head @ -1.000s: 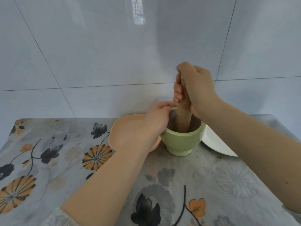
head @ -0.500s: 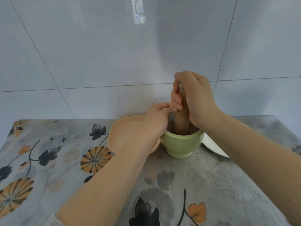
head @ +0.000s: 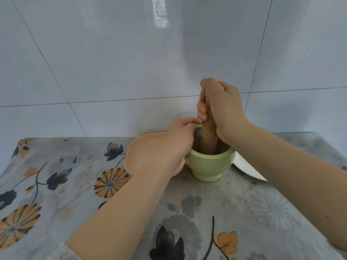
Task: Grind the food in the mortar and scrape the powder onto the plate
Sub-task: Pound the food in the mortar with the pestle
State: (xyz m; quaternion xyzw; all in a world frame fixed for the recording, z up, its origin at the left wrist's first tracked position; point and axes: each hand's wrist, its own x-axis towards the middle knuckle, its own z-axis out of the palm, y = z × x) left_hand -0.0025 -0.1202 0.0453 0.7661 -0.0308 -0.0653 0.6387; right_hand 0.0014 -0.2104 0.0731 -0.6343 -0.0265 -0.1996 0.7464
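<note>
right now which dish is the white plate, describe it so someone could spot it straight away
Start at the floral tablecloth by the tiled wall and find the green mortar near its back edge. The white plate lies just right of it, partly hidden under the right forearm. Its neighbour left of the mortar is a peach-coloured dish; this one is plain white.

Single head view, looking forward-down, close over table point(head: 244, 212).

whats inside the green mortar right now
The lower end of the wooden pestle, gripped by the right hand, stands inside the green mortar. The food at the bottom is hidden by the wall.
</note>
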